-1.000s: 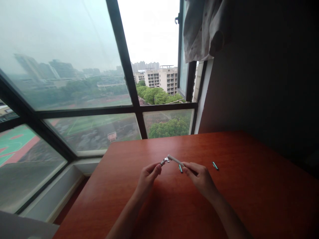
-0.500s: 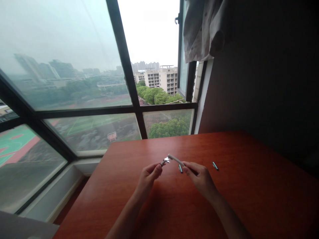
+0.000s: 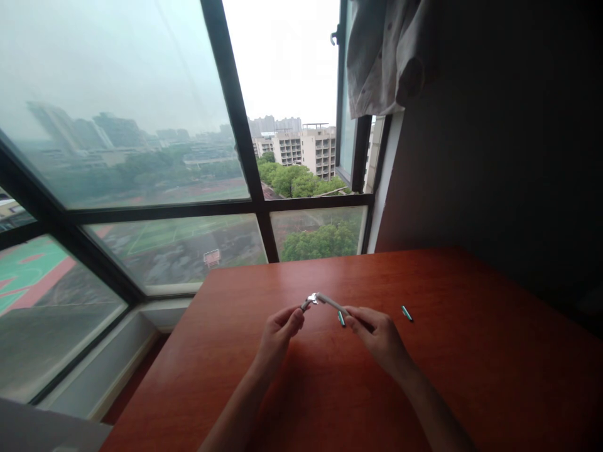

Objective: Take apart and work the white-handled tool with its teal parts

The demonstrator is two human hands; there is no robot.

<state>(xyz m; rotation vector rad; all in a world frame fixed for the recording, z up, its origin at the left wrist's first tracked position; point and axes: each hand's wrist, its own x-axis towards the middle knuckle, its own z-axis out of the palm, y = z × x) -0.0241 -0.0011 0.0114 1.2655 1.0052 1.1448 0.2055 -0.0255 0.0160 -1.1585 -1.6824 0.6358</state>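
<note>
My left hand (image 3: 281, 333) is closed in a pinch on the handle of a razor (image 3: 309, 301) with a shiny silver head, held above the table and pointing right. In my right hand (image 3: 379, 336) is a slim grey toothbrush (image 3: 332, 303), gripped near its lower end. Its head points up and left and meets the razor's silver head; bristles are too small to make out clearly. Beneath the toothbrush lies a green-and-white razor cartridge (image 3: 341, 319), just left of my right fingers. A second razor cartridge (image 3: 407, 313) rests on the table farther right.
The reddish-brown wooden table (image 3: 226, 383) spreads under both hands. Dark-framed windows (image 3: 169, 215) stand along its far and left sides, one pane swung open. A grey garment (image 3: 381, 63) hangs at the upper right, beside a dark wall (image 3: 494, 138).
The razor in my left hand has shifted slightly left and up, its silver head now against the toothbrush's head. My right hand has barely moved. Both cartridges lie where they were.
</note>
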